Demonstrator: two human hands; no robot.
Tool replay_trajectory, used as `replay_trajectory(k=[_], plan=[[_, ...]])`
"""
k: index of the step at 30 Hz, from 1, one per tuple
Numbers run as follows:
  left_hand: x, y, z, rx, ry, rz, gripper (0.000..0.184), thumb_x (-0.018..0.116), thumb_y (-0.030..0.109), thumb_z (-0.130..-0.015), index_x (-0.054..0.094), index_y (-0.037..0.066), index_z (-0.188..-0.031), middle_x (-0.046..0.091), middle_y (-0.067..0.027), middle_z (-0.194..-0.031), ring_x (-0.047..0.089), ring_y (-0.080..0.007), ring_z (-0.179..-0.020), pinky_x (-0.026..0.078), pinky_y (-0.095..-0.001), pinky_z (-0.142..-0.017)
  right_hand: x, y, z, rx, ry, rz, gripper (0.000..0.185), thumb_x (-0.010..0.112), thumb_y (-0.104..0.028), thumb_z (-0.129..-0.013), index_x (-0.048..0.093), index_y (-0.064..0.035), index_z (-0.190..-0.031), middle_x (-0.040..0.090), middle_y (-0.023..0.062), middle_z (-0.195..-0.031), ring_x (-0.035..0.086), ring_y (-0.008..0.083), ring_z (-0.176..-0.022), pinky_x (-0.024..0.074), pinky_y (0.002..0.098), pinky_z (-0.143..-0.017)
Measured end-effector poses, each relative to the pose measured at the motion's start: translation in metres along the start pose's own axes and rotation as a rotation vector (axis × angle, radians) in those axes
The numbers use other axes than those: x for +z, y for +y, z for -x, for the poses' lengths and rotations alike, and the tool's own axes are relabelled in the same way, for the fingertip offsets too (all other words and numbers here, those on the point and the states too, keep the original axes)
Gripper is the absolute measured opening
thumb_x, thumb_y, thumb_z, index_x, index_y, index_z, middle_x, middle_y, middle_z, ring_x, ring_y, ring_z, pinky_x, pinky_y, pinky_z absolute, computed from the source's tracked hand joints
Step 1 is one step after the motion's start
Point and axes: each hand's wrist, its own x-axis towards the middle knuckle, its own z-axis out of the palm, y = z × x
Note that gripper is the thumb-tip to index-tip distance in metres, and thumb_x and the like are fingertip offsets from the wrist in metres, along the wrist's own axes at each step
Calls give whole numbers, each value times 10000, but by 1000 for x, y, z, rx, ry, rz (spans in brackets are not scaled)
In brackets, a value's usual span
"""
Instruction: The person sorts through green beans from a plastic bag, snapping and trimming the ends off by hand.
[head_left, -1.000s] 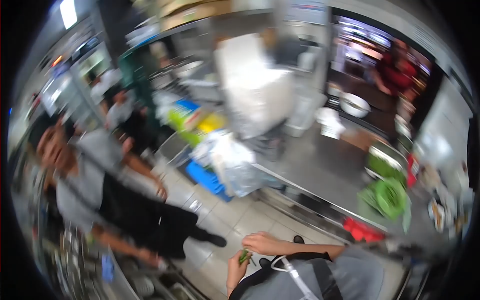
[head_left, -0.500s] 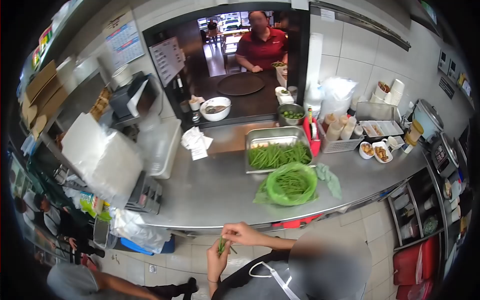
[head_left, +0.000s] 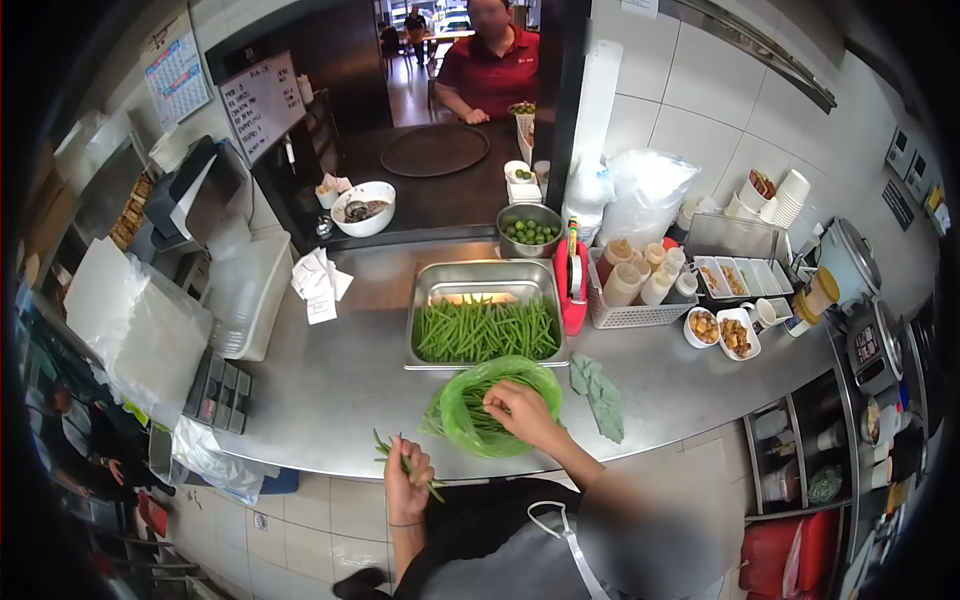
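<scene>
My left hand [head_left: 408, 475] is closed around a few green beans [head_left: 384, 446] in front of the counter's edge. Over the green plastic bag [head_left: 456, 412] is my right hand [head_left: 520, 408], its fingers bent down at the beans inside; whether it grips any is hidden. The bag stands open on the steel counter, its rim rolled out. Directly behind it, a rectangular steel tray [head_left: 412, 350] holds many green beans [head_left: 485, 330] across its bottom.
A green cloth [head_left: 597, 395] lies right of the bag. Behind are a bowl of limes [head_left: 530, 228], a red object [head_left: 572, 290] and a basket of bottles [head_left: 640, 314]. Paper slips [head_left: 320, 283] lie left. A person in red [head_left: 490, 75] stands beyond the pass-through.
The view has swung from the left to face the counter. My hands have parted: the right moved to the bag, while the left still holds beans. The person at lower left is out of view.
</scene>
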Motion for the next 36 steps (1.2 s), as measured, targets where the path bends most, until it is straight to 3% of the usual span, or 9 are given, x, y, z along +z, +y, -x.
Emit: replay_trajectory(k=[3, 8, 10, 11, 16, 29, 32, 34, 36], plan=[[-8, -16, -28, -293, -294, 644, 310, 437, 348, -986, 489, 104, -801, 385, 6, -637, 348, -81, -506, 317, -207, -440, 8, 54, 1, 23, -190, 563, 212, 624, -211, -799, 657, -101, -978, 577, 69, -1010, 537, 272, -1037, 460, 454, -847], [23, -28, -53, -339, -132, 632, 271, 466, 339, -974, 532, 99, -865, 455, -8, -689, 460, -115, -611, 431, -228, -549, -5, 67, 0, -4, -312, 510, 333, 690, -171, -744, 613, -88, -1057, 541, 76, -1094, 519, 285, -1072, 463, 442, -860], [37, -27, -69, -311, -165, 290, 208, 476, 285, -973, 556, 99, -927, 546, -35, -789, 546, -157, -696, 496, -279, -641, -7, 66, -9, 42, -428, 509, 383, 731, -131, -696, 574, -79, -1041, 541, 91, -1096, 512, 291, -1087, 458, 435, -876], [23, -35, -88, -304, -225, 344, 141, 492, 223, -965, 579, 118, -998, 599, -62, -911, 604, -193, -803, 513, -351, -760, -5, 69, -11, 20, -427, 518, 415, 755, -136, -678, 535, -71, -1024, 557, 112, -1090, 549, 313, -1055, 480, 436, -840], [64, -20, -130, -333, -71, 342, 175, 517, 165, -944, 572, 183, -1109, 616, -43, -949, 616, -189, -881, 481, -432, -858, -8, 69, -25, 62, -628, 526, 428, 746, -210, -718, 522, -87, -1062, 567, 116, -1061, 595, 346, -949, 488, 454, -771], [125, 18, -254, -349, -326, -85, 361, 568, 313, -915, 474, 92, -1184, 518, -92, -1184, 524, -228, -1080, 430, -476, -942, -10, 55, 4, -67, -168, 399, 371, 701, -161, -751, 543, -115, -1083, 531, 109, -1052, 537, 320, -1010, 450, 418, -828], [137, 18, -246, -236, -244, -243, 488, 593, 354, -890, 445, 43, -1235, 487, -122, -1262, 463, -240, -1170, 365, -429, -1004, -9, 46, 3, -89, -199, 408, 336, 703, -176, -747, 556, -110, -1042, 532, 97, -1008, 543, 303, -989, 448, 421, -814], [136, 7, -218, 252, -173, -502, 608, 606, 331, -878, 369, 9, -1336, 417, -161, -1349, 363, -261, -1268, 277, -367, -1061, 1, 58, 2, -84, -243, 411, 309, 709, -171, -733, 561, -104, -996, 532, 82, -993, 543, 292, -993, 454, 424, -800], [115, -15, -211, 445, -184, -736, 757, 589, 321, -886, 184, 26, -1454, 268, -186, -1435, 239, -302, -1345, 172, -367, -1108, 10, 62, -2, -82, -270, 410, 283, 716, -167, -720, 567, -99, -950, 532, 68, -978, 542, 281, -997, 460, 427, -786]])
